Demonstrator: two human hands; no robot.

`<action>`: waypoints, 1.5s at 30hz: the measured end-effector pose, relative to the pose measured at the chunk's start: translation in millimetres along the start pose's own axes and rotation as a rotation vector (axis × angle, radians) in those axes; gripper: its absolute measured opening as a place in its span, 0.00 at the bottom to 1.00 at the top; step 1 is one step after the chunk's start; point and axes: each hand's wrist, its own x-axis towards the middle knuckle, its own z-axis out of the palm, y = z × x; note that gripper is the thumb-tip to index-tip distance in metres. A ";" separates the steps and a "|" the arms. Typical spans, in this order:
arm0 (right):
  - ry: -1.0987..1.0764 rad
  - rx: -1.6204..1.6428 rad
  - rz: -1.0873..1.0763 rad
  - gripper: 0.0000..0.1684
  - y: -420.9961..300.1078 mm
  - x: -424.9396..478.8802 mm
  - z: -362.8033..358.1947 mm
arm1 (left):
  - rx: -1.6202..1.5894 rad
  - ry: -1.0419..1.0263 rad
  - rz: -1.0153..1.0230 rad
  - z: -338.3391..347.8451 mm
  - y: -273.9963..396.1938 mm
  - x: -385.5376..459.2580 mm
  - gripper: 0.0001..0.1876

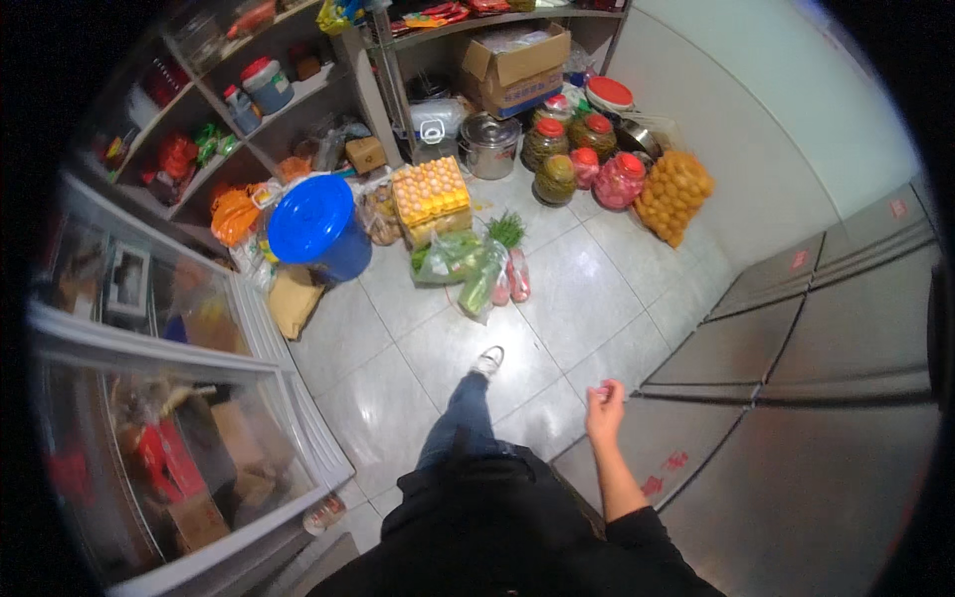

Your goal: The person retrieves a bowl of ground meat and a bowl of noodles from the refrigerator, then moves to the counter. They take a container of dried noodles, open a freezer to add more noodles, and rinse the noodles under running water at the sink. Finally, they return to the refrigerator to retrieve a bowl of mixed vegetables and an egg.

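My right hand [607,409] hangs beside the steel cabinet doors [701,448] on the right. Its fingers are loosely curled and a little apart, with nothing visible in them. My left hand is out of view. Ahead on the tiled floor [373,388] lie green vegetables in clear plastic bags [481,280], a bunch of thin green stalks [507,228] and red packages [516,276]. Behind them rises a stack of egg trays [431,194] filled with eggs. A lidded blue plastic barrel [321,224] stands left of the eggs.
Glass-doored cases [194,433] line the left side, with a brown paper sack [294,302] near them. Shelves [298,93] run along the back. A steel pot [490,145], several red-lidded jars [548,142], an open cardboard box [516,71] and a net sack of round yellow-brown produce [674,195] are farther off.
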 end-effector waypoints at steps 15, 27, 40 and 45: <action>1.394 -0.324 0.560 0.42 2.6 214.2 -256.1 | -0.200 0.597 0.607 -560.3 751.7 314.1 0.16; 1.971 -0.249 0.786 0.25 62.7 327.1 -329.1 | 1.414 -0.017 1.008 -305.3 1061.7 389.2 0.21; 1.996 -0.306 1.274 0.26 1.3 291.0 -29.6 | 2.179 -0.233 1.215 -97.6 1422.0 423.3 0.12; 3.231 0.506 0.251 0.18 0.9 214.9 82.2 | 2.617 -0.320 1.580 -29.5 1552.8 423.3 0.09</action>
